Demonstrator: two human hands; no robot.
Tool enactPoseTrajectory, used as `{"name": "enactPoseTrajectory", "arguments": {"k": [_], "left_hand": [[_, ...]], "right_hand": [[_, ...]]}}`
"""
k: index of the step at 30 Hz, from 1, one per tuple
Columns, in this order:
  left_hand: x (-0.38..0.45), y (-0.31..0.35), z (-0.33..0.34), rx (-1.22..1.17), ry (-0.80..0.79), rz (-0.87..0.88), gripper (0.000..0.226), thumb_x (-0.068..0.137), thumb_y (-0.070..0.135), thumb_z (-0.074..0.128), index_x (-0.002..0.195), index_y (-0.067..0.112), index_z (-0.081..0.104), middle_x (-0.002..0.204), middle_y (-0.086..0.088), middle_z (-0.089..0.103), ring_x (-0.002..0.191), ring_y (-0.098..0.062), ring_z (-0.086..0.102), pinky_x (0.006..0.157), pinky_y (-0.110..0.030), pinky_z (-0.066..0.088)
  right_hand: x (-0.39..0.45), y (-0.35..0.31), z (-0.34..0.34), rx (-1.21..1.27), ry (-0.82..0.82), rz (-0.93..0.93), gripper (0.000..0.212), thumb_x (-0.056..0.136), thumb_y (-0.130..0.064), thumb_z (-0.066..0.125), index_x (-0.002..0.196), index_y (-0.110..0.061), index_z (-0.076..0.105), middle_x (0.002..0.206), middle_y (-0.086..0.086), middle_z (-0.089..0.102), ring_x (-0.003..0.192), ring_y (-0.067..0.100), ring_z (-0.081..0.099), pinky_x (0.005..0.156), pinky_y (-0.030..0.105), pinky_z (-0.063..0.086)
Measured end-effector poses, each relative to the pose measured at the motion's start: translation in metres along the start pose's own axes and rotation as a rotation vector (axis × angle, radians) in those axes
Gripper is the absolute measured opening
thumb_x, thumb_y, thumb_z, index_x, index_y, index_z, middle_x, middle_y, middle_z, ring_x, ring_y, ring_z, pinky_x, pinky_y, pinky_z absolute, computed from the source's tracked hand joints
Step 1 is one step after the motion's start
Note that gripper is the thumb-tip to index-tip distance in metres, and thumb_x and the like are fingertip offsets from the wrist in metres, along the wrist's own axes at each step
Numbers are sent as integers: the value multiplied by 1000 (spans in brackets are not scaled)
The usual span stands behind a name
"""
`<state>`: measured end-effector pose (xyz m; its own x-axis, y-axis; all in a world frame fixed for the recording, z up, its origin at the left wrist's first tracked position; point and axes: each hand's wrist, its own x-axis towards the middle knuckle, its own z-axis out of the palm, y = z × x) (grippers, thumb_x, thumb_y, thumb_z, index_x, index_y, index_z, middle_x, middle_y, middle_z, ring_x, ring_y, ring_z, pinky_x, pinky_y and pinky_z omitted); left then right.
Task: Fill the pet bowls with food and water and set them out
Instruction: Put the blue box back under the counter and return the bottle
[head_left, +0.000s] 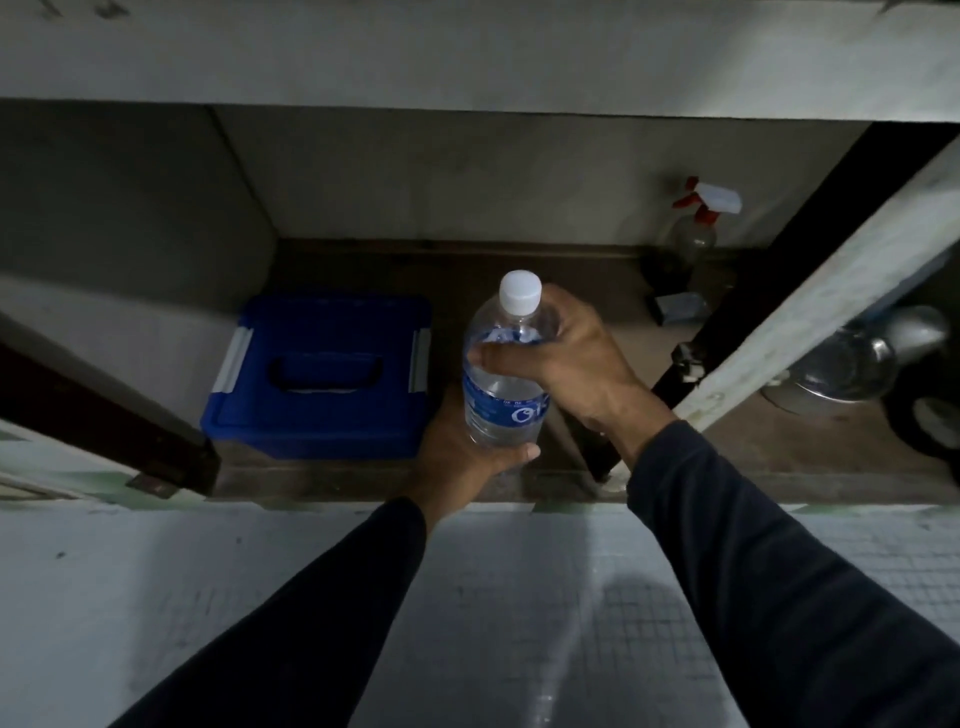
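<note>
A clear bottle (503, 364) with a white cap (520, 292) and a blue label stands almost straight up in the middle of the open cupboard (467, 171), held just above the brown shelf (613, 338). Its long side runs up and down, the cap points up and a little away, and the bottom is low and near. It has water in it. The cap is on.

The left hand (457, 457) is under the bottle. Its fingers go around the low part, and the thumb lies across the near side of the bottom. The arm, in a dark sleeve, comes in from the near left.

The right hand (566, 358) holds the top part, just under the cap. The thumb lies across the front, and the fingers curl around the far side. This arm, also in a dark sleeve, comes in from the near right, with the wrist bent.

Just left of the bottle sits a blue box (317, 379) on the shelf. Its lid is on, with a handle in the top. What is inside cannot be seen.

Far right at the back stands a spray bottle (691, 234) with a red and white top. It looks see-through, but it is too dark to tell what is in it. Near right there is a shiny metal pot (857, 358), partly hidden by the open door (810, 306).
</note>
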<state>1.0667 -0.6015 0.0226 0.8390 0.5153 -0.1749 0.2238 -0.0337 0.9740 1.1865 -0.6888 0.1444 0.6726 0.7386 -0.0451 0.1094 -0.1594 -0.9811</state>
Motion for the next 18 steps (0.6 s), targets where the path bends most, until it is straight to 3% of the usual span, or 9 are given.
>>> {"name": "enactPoseTrajectory", "arguments": {"k": [6,10,18], "left_hand": [[27,-13,4,-63,-24,-2,93,69,14,94,148,29,47,140,7,64,127,-10,62,111,-45,49],[37,-15,5,-58,-21,-2,91,67,21,95,145,32,49,139,6,65,127,-12,63,111,-49,49],[58,-18,4,-96,-12,-26,89,70,7,91,146,28,50,137,6,66,125,-11,64,111,-46,49]], "right_hand": [[20,24,-1,32,16,10,47,61,-26,93,99,-10,69,96,8,77,88,26,75,84,54,61],[26,26,-4,19,29,24,33,70,-14,91,97,-13,71,94,5,77,86,20,76,81,41,63],[42,32,-5,-4,37,104,40,68,-23,93,102,-18,73,97,0,78,87,13,76,84,38,63]]}}
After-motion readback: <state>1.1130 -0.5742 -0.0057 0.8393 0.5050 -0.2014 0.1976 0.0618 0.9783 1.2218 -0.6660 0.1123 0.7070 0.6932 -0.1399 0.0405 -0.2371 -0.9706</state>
